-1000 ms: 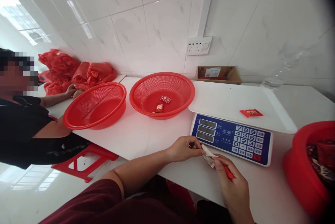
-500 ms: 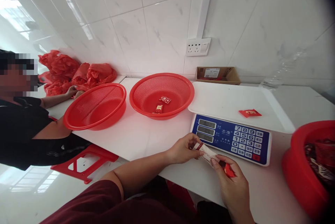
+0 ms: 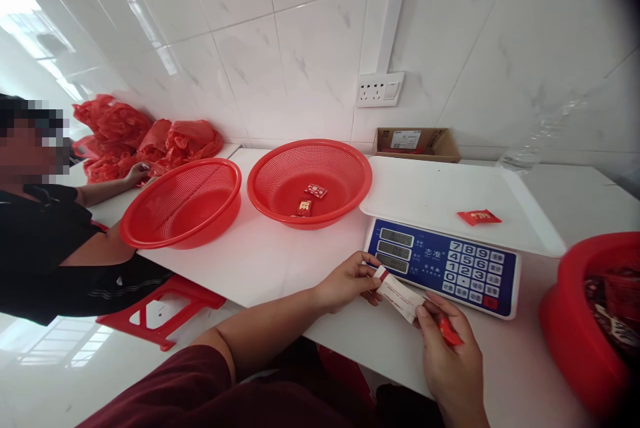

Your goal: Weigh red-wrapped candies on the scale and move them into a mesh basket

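Note:
Above the table's front edge, a small white packet [image 3: 400,298] with a dark red stripe and fine print is stretched between my hands. My left hand [image 3: 350,283] is closed, with thumb and fingers at the packet's striped end. My right hand [image 3: 453,348] pinches the other end between thumb and fingers. A red wrapped piece [image 3: 449,332] is tucked in the right palm, partly hidden. Just beyond my hands stands a digital scale [image 3: 440,265] with a blue keypad. One red wrapped packet [image 3: 479,217] lies on its white pan [image 3: 425,188].
A red mesh basket [image 3: 260,198] holds a few small packets; another red basket [image 3: 185,241] stands left of it. At right is a red tub [image 3: 565,308] of packets. A cardboard box [image 3: 443,145], red bags [image 3: 115,128] and a co-worker [image 3: 30,241] are also around.
The white packet has turned flatter, showing more of its printed face. My right hand has shifted slightly right and down. The left hand's fingers have moved a little toward the packet's end.

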A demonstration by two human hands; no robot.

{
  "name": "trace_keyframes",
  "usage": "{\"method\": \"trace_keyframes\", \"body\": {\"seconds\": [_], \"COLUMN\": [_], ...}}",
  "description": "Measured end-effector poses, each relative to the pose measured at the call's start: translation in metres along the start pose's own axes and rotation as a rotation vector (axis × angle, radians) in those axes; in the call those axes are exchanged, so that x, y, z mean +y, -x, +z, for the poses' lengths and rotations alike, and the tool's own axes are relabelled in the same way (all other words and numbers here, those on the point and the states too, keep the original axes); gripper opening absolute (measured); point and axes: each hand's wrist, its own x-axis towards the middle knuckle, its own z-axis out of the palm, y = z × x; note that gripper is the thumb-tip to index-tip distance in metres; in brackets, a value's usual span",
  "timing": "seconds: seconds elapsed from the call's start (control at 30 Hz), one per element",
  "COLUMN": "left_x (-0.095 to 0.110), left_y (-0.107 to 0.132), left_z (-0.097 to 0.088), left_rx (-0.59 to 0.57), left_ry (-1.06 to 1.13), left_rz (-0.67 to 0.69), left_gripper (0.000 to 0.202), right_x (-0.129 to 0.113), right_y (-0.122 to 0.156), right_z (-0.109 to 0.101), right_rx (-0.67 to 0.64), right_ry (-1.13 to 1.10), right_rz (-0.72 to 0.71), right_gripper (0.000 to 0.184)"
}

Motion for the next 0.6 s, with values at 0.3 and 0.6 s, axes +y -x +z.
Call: {"method": "trace_keyframes", "body": {"seconds": [0.3,0.6], "left_x": [-0.008,-0.009], "left_y": [0.002,0.005], "left_z": [0.001,0.007], "left_rx": [-0.176,-0.111], "left_ry": [0.048,-0.110], "left_rz": [-0.273,-0.097], "left_gripper": [0.054,0.053], "right_x": [-0.005,-0.010], "right_y": [0.002,0.003], "right_z": [-0.001,-0.002], "right_rx": [-0.314,-0.113], "right_ry": [0.197,0.337], "right_rz": [-0.214,-0.059], "right_gripper": [0.031,0.040]}}
